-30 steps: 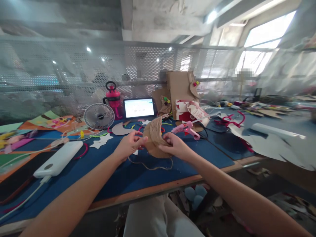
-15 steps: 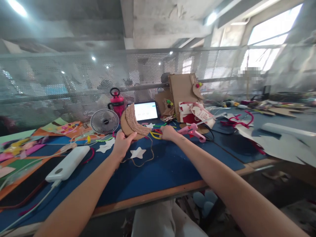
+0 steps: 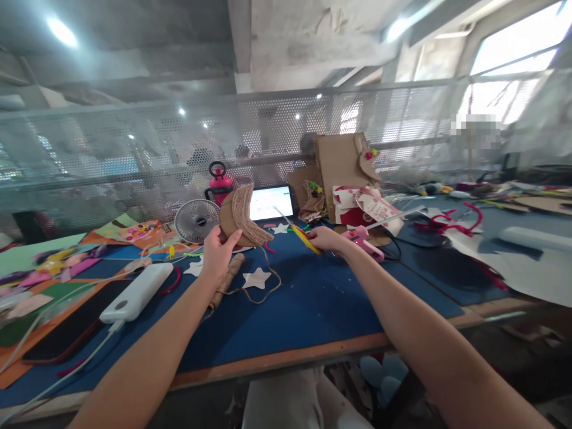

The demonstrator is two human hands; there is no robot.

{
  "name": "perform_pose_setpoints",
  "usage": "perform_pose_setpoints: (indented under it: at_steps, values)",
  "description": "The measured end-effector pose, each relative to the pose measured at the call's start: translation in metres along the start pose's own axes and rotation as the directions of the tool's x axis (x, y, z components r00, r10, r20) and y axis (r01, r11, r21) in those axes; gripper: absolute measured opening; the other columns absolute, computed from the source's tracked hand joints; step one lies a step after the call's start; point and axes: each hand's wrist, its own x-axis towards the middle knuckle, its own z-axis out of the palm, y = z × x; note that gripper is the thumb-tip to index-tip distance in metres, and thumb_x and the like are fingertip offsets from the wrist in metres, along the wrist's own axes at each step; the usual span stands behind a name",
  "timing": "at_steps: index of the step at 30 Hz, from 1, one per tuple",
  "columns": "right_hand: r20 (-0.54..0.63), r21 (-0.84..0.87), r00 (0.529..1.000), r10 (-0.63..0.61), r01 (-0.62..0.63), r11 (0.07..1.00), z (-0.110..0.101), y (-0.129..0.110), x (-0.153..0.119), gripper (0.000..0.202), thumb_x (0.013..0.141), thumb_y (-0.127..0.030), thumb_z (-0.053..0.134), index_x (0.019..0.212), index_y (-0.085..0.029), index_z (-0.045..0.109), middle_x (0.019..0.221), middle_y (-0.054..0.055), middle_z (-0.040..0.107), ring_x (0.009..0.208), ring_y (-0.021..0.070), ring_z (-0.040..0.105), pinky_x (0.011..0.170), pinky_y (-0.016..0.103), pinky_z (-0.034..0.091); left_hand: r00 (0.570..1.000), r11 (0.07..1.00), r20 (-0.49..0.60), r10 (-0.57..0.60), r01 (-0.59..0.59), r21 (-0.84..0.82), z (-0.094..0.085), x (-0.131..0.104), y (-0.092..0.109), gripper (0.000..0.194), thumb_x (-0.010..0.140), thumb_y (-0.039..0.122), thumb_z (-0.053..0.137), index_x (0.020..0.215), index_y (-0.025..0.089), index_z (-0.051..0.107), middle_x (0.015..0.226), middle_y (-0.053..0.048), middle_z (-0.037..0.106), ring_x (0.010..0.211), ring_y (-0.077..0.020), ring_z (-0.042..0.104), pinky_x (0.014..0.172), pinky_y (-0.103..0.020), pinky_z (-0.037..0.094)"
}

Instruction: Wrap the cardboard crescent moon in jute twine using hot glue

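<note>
My left hand [image 3: 220, 251] grips a cardboard crescent [image 3: 243, 217] partly wrapped in twine, held above the blue mat. From the crescent a loose strand of twine [image 3: 279, 275] loops down round a white paper star [image 3: 256, 278]. Beside my left wrist lies a twine roll [image 3: 227, 280]. My right hand [image 3: 323, 239] is closed on yellow-handled scissors [image 3: 305, 238], whose blades point up and left toward the screen. Just right of that hand stands a pink glue gun [image 3: 364, 243].
Behind the hands are a fan [image 3: 196, 220], a red bottle [image 3: 220, 185], a lit tablet [image 3: 272, 202] and cardboard pieces [image 3: 342, 170]. A white power bank [image 3: 136, 293] with a cable and a dark phone [image 3: 75, 322] lie at left. White paper [image 3: 504, 262] lies at right.
My right hand has lifted the yellow scissors from the mat and turned their blades up. The view has shifted left, and the twine roll now shows beside my left wrist.
</note>
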Motion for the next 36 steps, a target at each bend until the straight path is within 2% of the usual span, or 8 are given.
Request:
perform_pose_setpoints:
  at_steps: [3, 6, 11, 17, 22, 28, 32, 36]
  values:
    - [0.003, 0.167, 0.981, -0.192, 0.189, 0.968, -0.002, -0.002, -0.013, 0.033, 0.091, -0.037, 0.052, 0.116, -0.015, 0.055, 0.109, 0.007, 0.060, 0.091, 0.0171, 0.061, 0.076, 0.037, 0.053, 0.999, 1.000, -0.039, 0.017, -0.017, 0.000, -0.004, 0.004, 0.000, 0.029, 0.073, 0.028, 0.073, 0.095, 0.013, 0.060, 0.080, -0.003, 0.067, 0.068, -0.0152, 0.065, 0.059, -0.027, 0.055]
    - [0.003, 0.261, 0.933, -0.359, 0.346, 0.901, -0.004, -0.008, -0.022, 0.036, 0.094, -0.041, 0.044, 0.114, -0.013, 0.054, 0.100, 0.007, 0.062, 0.087, 0.0160, 0.062, 0.074, 0.032, 0.053, 0.997, 1.000, -0.068, 0.024, -0.024, 0.002, -0.006, 0.007, 0.001, 0.020, 0.080, 0.021, 0.068, 0.096, 0.012, 0.060, 0.082, -0.001, 0.065, 0.067, -0.0123, 0.063, 0.058, -0.025, 0.054]
    - [0.173, 0.261, 0.840, -0.514, 0.464, 0.846, -0.009, -0.009, -0.026, 0.031, 0.090, -0.036, 0.054, 0.111, -0.014, 0.057, 0.102, 0.007, 0.063, 0.090, 0.0171, 0.062, 0.077, 0.036, 0.052, 0.992, 1.000, -0.123, 0.015, -0.016, -0.004, -0.013, 0.012, 0.004, 0.017, 0.085, 0.020, 0.063, 0.100, 0.012, 0.059, 0.083, -0.001, 0.062, 0.065, -0.0102, 0.060, 0.054, -0.022, 0.052]
    - [0.327, 0.149, 0.775, -0.541, 0.523, 0.839, -0.015, -0.002, -0.028, 0.032, 0.090, -0.035, 0.053, 0.116, -0.017, 0.055, 0.117, 0.008, 0.057, 0.098, 0.0193, 0.059, 0.082, 0.040, 0.051, 0.984, 0.997, -0.169, 0.053, -0.061, -0.043, -0.021, 0.021, 0.003, 0.019, 0.084, 0.022, 0.063, 0.100, 0.012, 0.059, 0.086, -0.002, 0.063, 0.066, -0.0106, 0.060, 0.055, -0.023, 0.051]
    - [0.367, 0.103, 0.759, -0.538, 0.542, 0.834, -0.011, -0.008, -0.028, 0.026, 0.085, -0.035, 0.057, 0.101, -0.016, 0.062, 0.093, 0.004, 0.063, 0.081, 0.0173, 0.058, 0.074, 0.033, 0.047, 0.986, 0.994, -0.146, 0.076, -0.086, -0.065, -0.021, 0.021, 0.005, 0.033, 0.070, 0.035, 0.073, 0.093, 0.015, 0.062, 0.082, -0.003, 0.067, 0.067, -0.0148, 0.062, 0.054, -0.024, 0.052]
    - [0.355, 0.199, 0.771, -0.529, 0.490, 0.849, -0.001, -0.014, -0.026, 0.028, 0.080, -0.037, 0.053, 0.096, -0.017, 0.063, 0.082, 0.002, 0.061, 0.064, 0.0117, 0.051, 0.057, 0.024, 0.041, 0.996, 0.998, -0.076, 0.048, -0.051, -0.038, -0.014, 0.013, 0.011, 0.042, 0.062, 0.039, 0.076, 0.093, 0.014, 0.063, 0.079, -0.004, 0.068, 0.062, -0.0157, 0.061, 0.048, -0.023, 0.049]
    - [0.360, 0.300, 0.737, -0.572, 0.489, 0.819, 0.001, -0.014, -0.028, 0.040, 0.077, -0.051, 0.053, 0.096, -0.017, 0.063, 0.085, 0.003, 0.060, 0.065, 0.0105, 0.052, 0.059, 0.023, 0.044, 0.999, 0.999, -0.021, 0.047, -0.048, -0.021, -0.011, 0.009, 0.013, 0.039, 0.062, 0.038, 0.077, 0.090, 0.014, 0.064, 0.075, -0.003, 0.067, 0.059, -0.0142, 0.059, 0.047, -0.022, 0.047]
    - [0.346, 0.358, 0.714, -0.609, 0.499, 0.789, 0.000, -0.014, -0.031, 0.066, 0.073, -0.073, 0.044, 0.096, -0.015, 0.064, 0.072, 0.001, 0.057, 0.057, 0.0092, 0.048, 0.052, 0.023, 0.041, 0.999, 0.999, 0.025, 0.040, -0.040, -0.013, -0.008, 0.006, 0.014, 0.039, 0.062, 0.037, 0.076, 0.090, 0.014, 0.063, 0.073, -0.002, 0.066, 0.059, -0.0143, 0.060, 0.049, -0.023, 0.047]
